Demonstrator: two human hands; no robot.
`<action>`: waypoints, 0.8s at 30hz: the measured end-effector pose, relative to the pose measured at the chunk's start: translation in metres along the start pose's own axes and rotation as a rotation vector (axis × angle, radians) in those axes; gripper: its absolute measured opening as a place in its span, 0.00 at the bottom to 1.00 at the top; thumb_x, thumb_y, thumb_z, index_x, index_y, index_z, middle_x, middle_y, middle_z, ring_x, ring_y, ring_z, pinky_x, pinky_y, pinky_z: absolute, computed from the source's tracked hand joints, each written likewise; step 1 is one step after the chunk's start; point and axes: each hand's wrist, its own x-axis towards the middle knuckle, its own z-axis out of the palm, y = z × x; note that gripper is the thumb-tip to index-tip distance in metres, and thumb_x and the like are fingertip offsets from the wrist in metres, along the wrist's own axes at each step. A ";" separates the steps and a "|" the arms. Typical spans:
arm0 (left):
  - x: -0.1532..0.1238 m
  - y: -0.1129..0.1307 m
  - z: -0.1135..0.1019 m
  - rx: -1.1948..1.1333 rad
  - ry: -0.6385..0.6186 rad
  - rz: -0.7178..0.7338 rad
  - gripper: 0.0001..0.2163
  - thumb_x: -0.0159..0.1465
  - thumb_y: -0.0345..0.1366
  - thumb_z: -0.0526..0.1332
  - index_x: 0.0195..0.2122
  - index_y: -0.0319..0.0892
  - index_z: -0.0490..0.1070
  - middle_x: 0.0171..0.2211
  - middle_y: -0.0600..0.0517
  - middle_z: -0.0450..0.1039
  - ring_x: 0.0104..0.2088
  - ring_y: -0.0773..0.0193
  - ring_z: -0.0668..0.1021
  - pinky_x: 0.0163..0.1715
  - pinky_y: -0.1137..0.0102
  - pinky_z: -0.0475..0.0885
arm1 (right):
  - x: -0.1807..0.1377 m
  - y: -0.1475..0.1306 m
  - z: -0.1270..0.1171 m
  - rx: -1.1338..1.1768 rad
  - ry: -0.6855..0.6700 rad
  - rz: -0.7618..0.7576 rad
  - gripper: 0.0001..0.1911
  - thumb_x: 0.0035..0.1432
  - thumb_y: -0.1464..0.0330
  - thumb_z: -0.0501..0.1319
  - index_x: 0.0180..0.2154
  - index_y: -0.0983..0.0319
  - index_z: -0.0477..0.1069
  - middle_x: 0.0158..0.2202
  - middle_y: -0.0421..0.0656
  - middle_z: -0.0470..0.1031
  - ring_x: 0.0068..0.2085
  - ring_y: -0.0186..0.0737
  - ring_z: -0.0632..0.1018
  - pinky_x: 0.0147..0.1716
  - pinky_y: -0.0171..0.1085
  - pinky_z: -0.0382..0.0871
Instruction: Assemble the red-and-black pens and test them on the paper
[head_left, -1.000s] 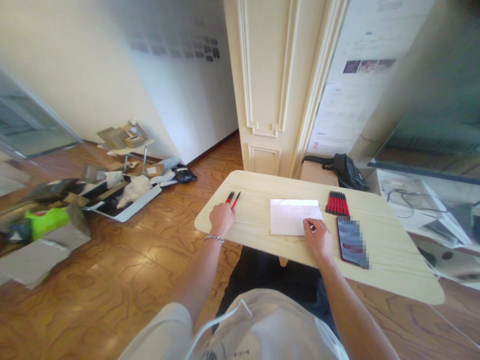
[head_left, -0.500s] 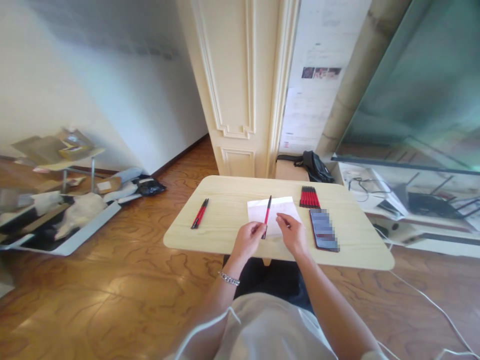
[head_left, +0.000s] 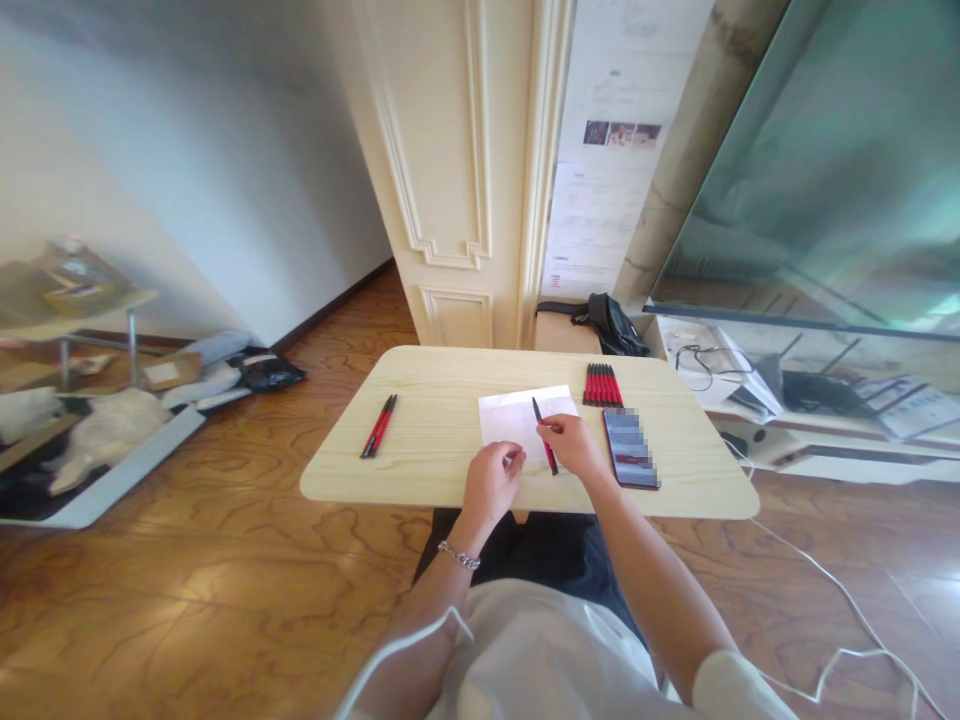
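A white sheet of paper (head_left: 511,415) lies in the middle of a pale wooden table (head_left: 442,445). My right hand (head_left: 576,443) is closed on a red and black pen (head_left: 544,448), held tilted over the paper's right side. Just left of it, my left hand (head_left: 491,480) rests with curled fingers at the paper's near edge; whether it holds anything I cannot make out. Two more red pens (head_left: 379,426) lie together on the table's left part. A row of several red pens (head_left: 601,384) lies at the far right, behind a dark phone (head_left: 630,448).
A cream panelled door (head_left: 450,170) stands behind the table. A black bag (head_left: 611,325) sits on a low stool beyond it. Clutter and a white tray (head_left: 97,470) lie on the wooden floor at left. Cables (head_left: 832,590) run across the floor at right.
My left hand left the two pens at the table's left, brought one pen to the paper and passed it to my right hand. The view swung right.
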 end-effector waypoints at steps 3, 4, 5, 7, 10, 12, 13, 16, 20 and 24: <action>0.004 -0.014 -0.002 0.155 0.055 0.048 0.06 0.61 0.33 0.59 0.34 0.42 0.75 0.33 0.48 0.76 0.36 0.59 0.75 0.41 0.64 0.68 | 0.001 -0.007 0.007 -0.235 -0.014 -0.011 0.13 0.55 0.61 0.59 0.38 0.58 0.78 0.33 0.45 0.80 0.36 0.43 0.78 0.35 0.36 0.65; 0.004 -0.018 -0.002 0.179 0.049 0.064 0.06 0.61 0.33 0.59 0.33 0.42 0.76 0.33 0.48 0.76 0.37 0.58 0.75 0.43 0.63 0.68 | 0.001 -0.009 0.010 -0.289 -0.022 -0.012 0.13 0.56 0.61 0.58 0.39 0.58 0.78 0.33 0.46 0.80 0.36 0.43 0.78 0.36 0.36 0.65; 0.005 -0.021 -0.002 0.190 0.038 0.078 0.06 0.61 0.32 0.59 0.32 0.42 0.76 0.33 0.48 0.76 0.38 0.57 0.74 0.44 0.63 0.67 | 0.000 -0.009 0.014 -0.334 -0.029 -0.009 0.14 0.56 0.61 0.58 0.39 0.59 0.78 0.34 0.47 0.80 0.37 0.44 0.78 0.36 0.37 0.65; 0.005 -0.024 -0.001 0.192 0.020 0.093 0.06 0.62 0.32 0.58 0.32 0.42 0.76 0.33 0.48 0.76 0.38 0.58 0.74 0.45 0.62 0.67 | -0.002 -0.009 0.019 -0.390 -0.042 0.002 0.14 0.56 0.61 0.58 0.38 0.60 0.78 0.35 0.48 0.80 0.38 0.46 0.78 0.36 0.37 0.64; 0.005 -0.026 -0.001 0.188 0.003 0.093 0.07 0.62 0.31 0.58 0.32 0.42 0.76 0.34 0.48 0.76 0.37 0.58 0.74 0.45 0.62 0.67 | -0.004 -0.007 0.024 -0.414 -0.041 0.022 0.14 0.57 0.61 0.58 0.38 0.60 0.78 0.36 0.49 0.80 0.38 0.46 0.78 0.37 0.37 0.64; 0.006 -0.027 -0.002 0.192 -0.006 0.093 0.07 0.62 0.31 0.58 0.32 0.42 0.76 0.34 0.48 0.76 0.37 0.57 0.74 0.45 0.62 0.67 | -0.004 -0.005 0.025 -0.409 -0.038 0.031 0.14 0.57 0.60 0.58 0.39 0.60 0.78 0.35 0.49 0.80 0.39 0.45 0.78 0.37 0.36 0.64; 0.007 -0.027 -0.002 0.195 -0.010 0.096 0.07 0.62 0.31 0.58 0.32 0.42 0.76 0.34 0.48 0.76 0.37 0.57 0.75 0.45 0.62 0.67 | -0.004 -0.005 0.024 -0.403 -0.036 0.033 0.14 0.57 0.60 0.58 0.38 0.60 0.78 0.35 0.48 0.80 0.39 0.45 0.78 0.37 0.36 0.64; 0.010 -0.028 -0.004 0.212 -0.016 0.103 0.06 0.61 0.31 0.58 0.32 0.42 0.76 0.34 0.48 0.77 0.38 0.57 0.75 0.44 0.62 0.67 | -0.006 -0.003 0.021 -0.370 -0.018 0.027 0.15 0.56 0.59 0.58 0.39 0.60 0.77 0.35 0.48 0.80 0.38 0.45 0.78 0.37 0.36 0.64; 0.011 -0.026 -0.004 0.221 -0.005 0.081 0.06 0.61 0.31 0.59 0.33 0.43 0.76 0.34 0.48 0.77 0.38 0.56 0.75 0.44 0.62 0.68 | -0.011 0.000 0.013 -0.258 0.084 0.019 0.16 0.58 0.57 0.56 0.37 0.58 0.77 0.32 0.45 0.79 0.35 0.42 0.77 0.35 0.36 0.64; 0.011 -0.019 -0.001 0.159 0.070 0.082 0.06 0.63 0.32 0.58 0.35 0.43 0.75 0.35 0.48 0.77 0.39 0.58 0.75 0.44 0.64 0.68 | -0.021 0.006 0.007 -0.055 0.250 -0.018 0.20 0.60 0.56 0.51 0.35 0.61 0.76 0.32 0.44 0.78 0.32 0.40 0.75 0.33 0.34 0.64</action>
